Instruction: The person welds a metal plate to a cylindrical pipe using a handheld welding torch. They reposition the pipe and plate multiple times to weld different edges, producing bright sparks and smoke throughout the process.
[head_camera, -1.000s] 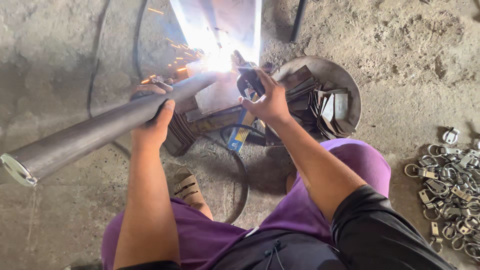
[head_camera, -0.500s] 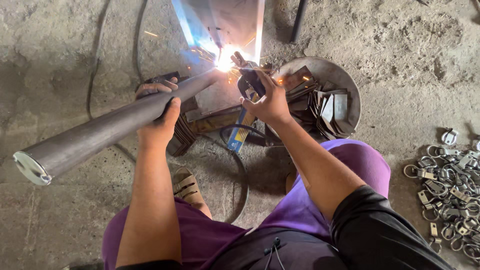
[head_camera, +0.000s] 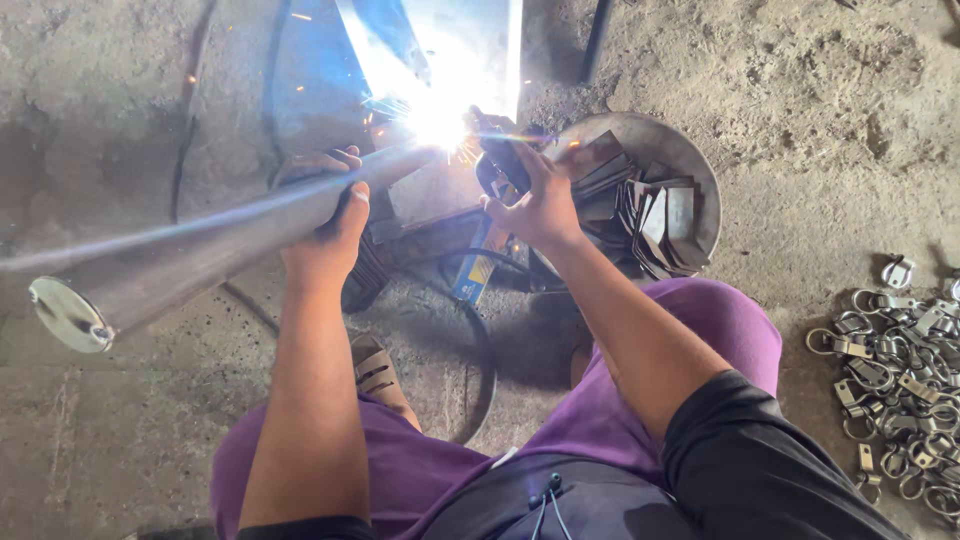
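Observation:
My left hand (head_camera: 330, 225) grips a long grey steel pipe (head_camera: 200, 250) from underneath, its capped end pointing toward the lower left. A bright white welding arc (head_camera: 440, 125) flares at the pipe's far end, throwing sparks. My right hand (head_camera: 540, 205) is closed around a dark welding electrode holder (head_camera: 500, 160) aimed at that arc. A flat metal plate (head_camera: 440, 190) lies under the pipe's tip. My legs in purple trousers and a sandalled foot (head_camera: 378, 370) sit below.
A round metal pan (head_camera: 690, 175) filled with several flat steel plates stands right of my right hand. A pile of metal rings and clips (head_camera: 900, 360) lies at the right edge. A black cable (head_camera: 480, 340) loops over the concrete floor.
The arc has grown much brighter. The pipe's near end has dropped slightly and swung toward the left. Both hands keep their grip.

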